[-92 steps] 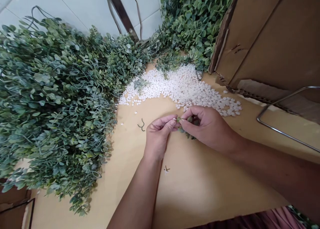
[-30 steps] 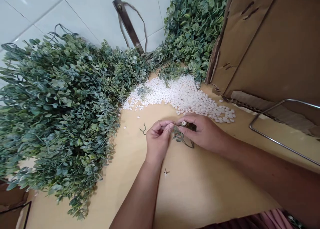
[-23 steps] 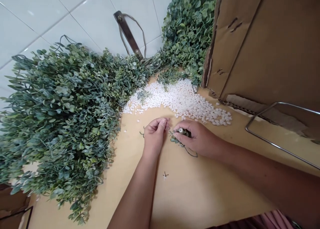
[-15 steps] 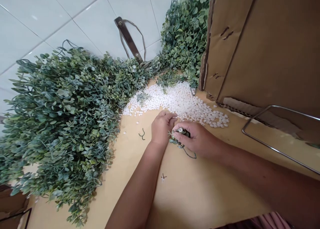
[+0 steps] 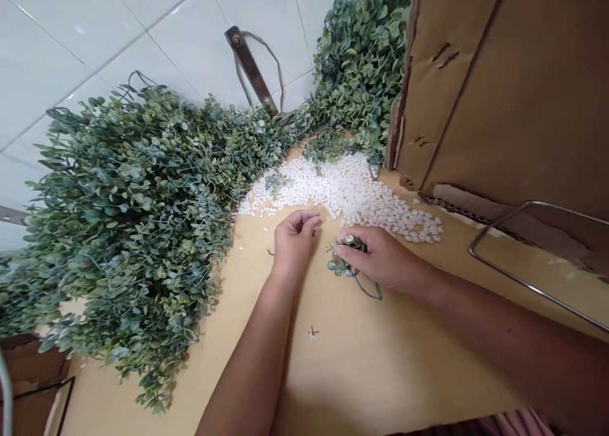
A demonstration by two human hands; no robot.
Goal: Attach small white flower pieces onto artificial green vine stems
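My right hand (image 5: 380, 255) is closed around a small sprig of artificial leaves (image 5: 339, 268). A white round piece (image 5: 350, 238) shows at the top of the sprig, and a thin green stem loops out below the fingers. To its left, apart from it, is my left hand (image 5: 291, 242), with thumb and fingers drawn together; anything between them is too small or hidden to name. Just beyond both hands lies a spread of small white pieces (image 5: 328, 185) on the tan tabletop (image 5: 352, 360).
A large heap of artificial greenery (image 5: 143, 214) covers the left side, and more greenery (image 5: 364, 68) stands at the back. On the right are a cardboard box (image 5: 518, 87) and a bent metal wire frame (image 5: 537, 284). A tiny stem scrap (image 5: 312, 333) lies in front.
My left hand has moved left, away from the sprig, and now partly covers a stem scrap on the table. The right hand still holds the sprig. The view has shifted slightly.
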